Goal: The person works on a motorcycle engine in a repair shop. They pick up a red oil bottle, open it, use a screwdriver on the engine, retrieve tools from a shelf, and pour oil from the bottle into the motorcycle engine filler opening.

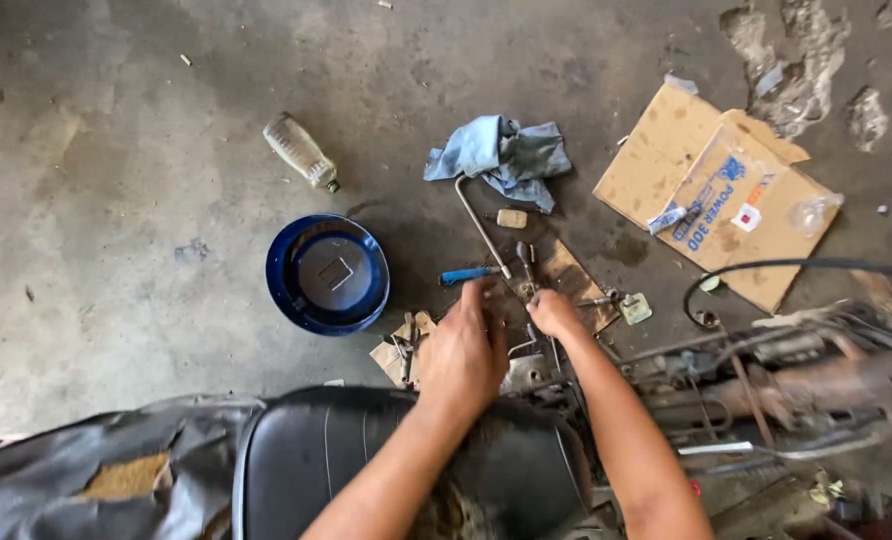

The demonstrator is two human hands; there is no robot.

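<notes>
View: looking down past a black seat [406, 470] to a concrete floor [116, 250] | Left hand [463, 355]: curling over small metal parts [526, 372] on cardboard scraps [566, 275], grip hidden | Right hand [554, 314]: closing fingers on those parts | Nearby: blue-handled tool [469, 274], bent wrench [480, 226], blue bowl [327, 274], rag [501, 155] lying within reach.

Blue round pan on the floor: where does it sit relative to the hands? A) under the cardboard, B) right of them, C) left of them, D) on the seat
C: the blue round pan lies on the concrete left of the left hand.
</notes>
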